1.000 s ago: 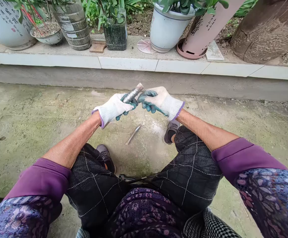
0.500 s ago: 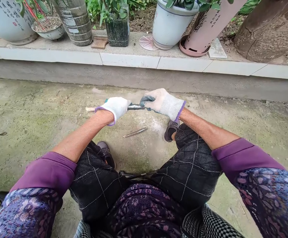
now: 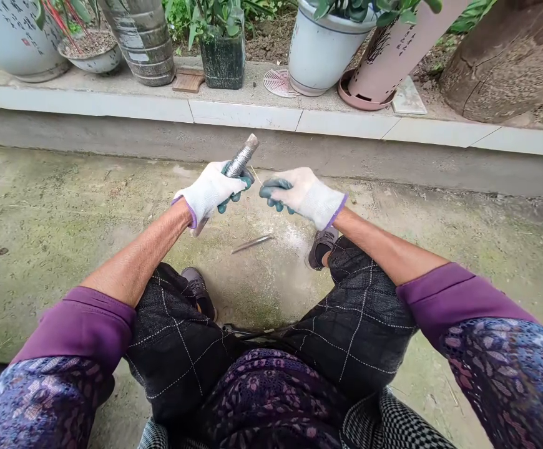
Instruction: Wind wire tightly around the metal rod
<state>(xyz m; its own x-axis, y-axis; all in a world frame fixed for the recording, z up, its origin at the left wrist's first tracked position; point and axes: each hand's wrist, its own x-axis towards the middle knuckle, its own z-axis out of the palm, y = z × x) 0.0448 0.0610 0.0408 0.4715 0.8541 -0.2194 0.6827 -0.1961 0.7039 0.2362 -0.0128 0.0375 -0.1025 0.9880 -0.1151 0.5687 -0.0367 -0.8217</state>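
My left hand (image 3: pixel 211 188), in a white glove with green-coated fingers, is closed around a wooden stick wound with silvery wire (image 3: pixel 240 159). The wound end tilts up and away past the thumb, and the bare wooden end shows below the wrist. In a matching glove, my right hand (image 3: pixel 305 192) is closed in a pinch just to the right. A thin wire strand (image 3: pixel 256 175) runs between its fingertips and the wound stick. A slim dark rod (image 3: pixel 251 244) lies on the concrete below both hands.
Ahead runs a low tiled ledge (image 3: pixel 246 116) carrying a white flowerpot (image 3: pixel 316 53), a pink pot (image 3: pixel 384 59), a plastic-bottle planter (image 3: pixel 138 47) and a tree stump (image 3: pixel 505 68). My shoes (image 3: pixel 199 290) and checked trousers (image 3: pixel 182 337) are beneath my arms.
My left hand has turned the stick from nearly level to tilted upward and away. My right hand has come off the stick's end, and a strand now shows between them.
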